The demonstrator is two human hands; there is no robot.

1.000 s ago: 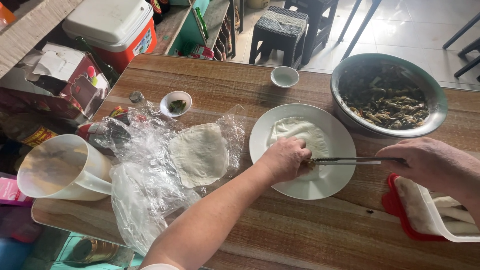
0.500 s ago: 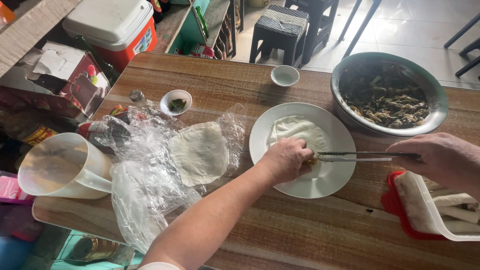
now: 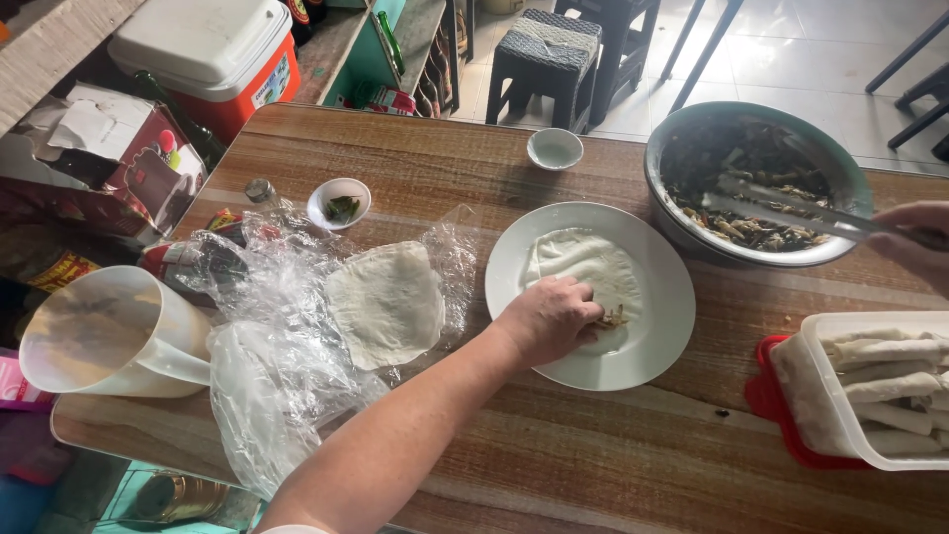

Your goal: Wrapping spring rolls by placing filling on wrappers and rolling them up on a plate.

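Tongs (image 3: 781,210) had swung from the white plate (image 3: 652,336) into the filling bowl (image 3: 682,229), gripped by the right hand (image 3: 914,242). The left hand (image 3: 549,318) pinched filling onto the thin wrapper (image 3: 583,265) lying on that plate; soft and tearable, it looked best lifted by its edge.

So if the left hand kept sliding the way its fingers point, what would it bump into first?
Probably the small heap of filling at the left hand's fingertips, then the wrapper on the white plate.
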